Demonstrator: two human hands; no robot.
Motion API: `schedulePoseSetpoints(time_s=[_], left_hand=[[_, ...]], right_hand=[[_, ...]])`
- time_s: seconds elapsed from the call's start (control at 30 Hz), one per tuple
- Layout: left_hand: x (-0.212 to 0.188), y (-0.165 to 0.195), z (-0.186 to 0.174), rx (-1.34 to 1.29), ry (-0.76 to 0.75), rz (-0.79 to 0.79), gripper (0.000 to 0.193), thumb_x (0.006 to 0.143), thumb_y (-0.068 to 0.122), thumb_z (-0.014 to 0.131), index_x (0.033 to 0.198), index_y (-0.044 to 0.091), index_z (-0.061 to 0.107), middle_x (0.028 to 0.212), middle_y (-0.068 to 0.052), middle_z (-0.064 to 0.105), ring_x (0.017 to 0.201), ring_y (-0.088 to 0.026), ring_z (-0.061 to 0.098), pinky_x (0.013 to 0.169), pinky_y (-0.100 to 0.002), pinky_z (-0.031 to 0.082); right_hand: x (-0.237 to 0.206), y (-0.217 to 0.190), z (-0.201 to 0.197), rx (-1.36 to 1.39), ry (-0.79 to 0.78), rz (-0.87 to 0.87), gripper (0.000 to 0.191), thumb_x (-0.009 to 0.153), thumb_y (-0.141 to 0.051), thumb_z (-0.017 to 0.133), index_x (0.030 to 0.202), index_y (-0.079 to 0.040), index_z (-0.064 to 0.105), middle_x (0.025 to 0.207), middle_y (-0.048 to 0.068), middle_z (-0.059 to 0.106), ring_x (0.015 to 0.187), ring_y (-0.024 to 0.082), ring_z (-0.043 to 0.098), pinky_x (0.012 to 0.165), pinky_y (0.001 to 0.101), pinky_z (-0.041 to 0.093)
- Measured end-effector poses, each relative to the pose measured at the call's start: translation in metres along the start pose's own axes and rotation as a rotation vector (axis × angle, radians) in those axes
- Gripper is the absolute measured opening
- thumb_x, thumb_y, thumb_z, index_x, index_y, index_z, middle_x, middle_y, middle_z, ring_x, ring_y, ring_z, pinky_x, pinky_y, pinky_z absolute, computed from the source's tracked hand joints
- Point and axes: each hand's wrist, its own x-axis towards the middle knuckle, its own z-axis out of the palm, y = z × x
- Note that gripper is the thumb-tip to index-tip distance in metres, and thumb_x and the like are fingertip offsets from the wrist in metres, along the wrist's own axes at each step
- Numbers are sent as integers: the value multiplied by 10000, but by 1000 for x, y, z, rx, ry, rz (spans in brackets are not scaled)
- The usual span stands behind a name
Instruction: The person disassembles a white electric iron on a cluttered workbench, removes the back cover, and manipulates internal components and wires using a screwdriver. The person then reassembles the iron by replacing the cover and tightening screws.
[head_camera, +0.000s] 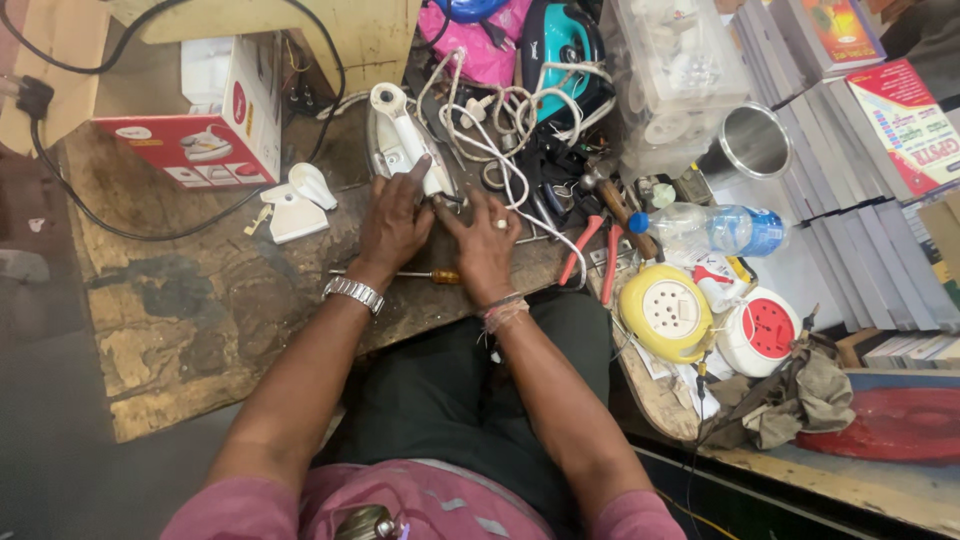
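Both the left hand and right hand press together on the white iron, left of the empty steel cup and the clear bag of white plugs.

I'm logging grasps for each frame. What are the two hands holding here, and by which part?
Both the left hand and right hand grip the white clothes iron at the near end of its handle, beside its white cord.

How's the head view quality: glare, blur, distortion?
Head view: strong wide-angle bending at the edges, books lean outward; glare on the steel cup; lower left falls into shadow; left hand, right hand and white iron are sharp.
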Motion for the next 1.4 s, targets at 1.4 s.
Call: schedulePoseSetpoints(time_s=[1.4], left_hand=[[5,-14,16,99,36,42,720,836,6,739,1489,129,460,918,-88,596,885,-311,574,785,-440,517]], right_hand=[[70,69,8,460,-249,-278,231,818,-129,791,983,-44,653,969,122,633,972,365,612,849,469,458]])
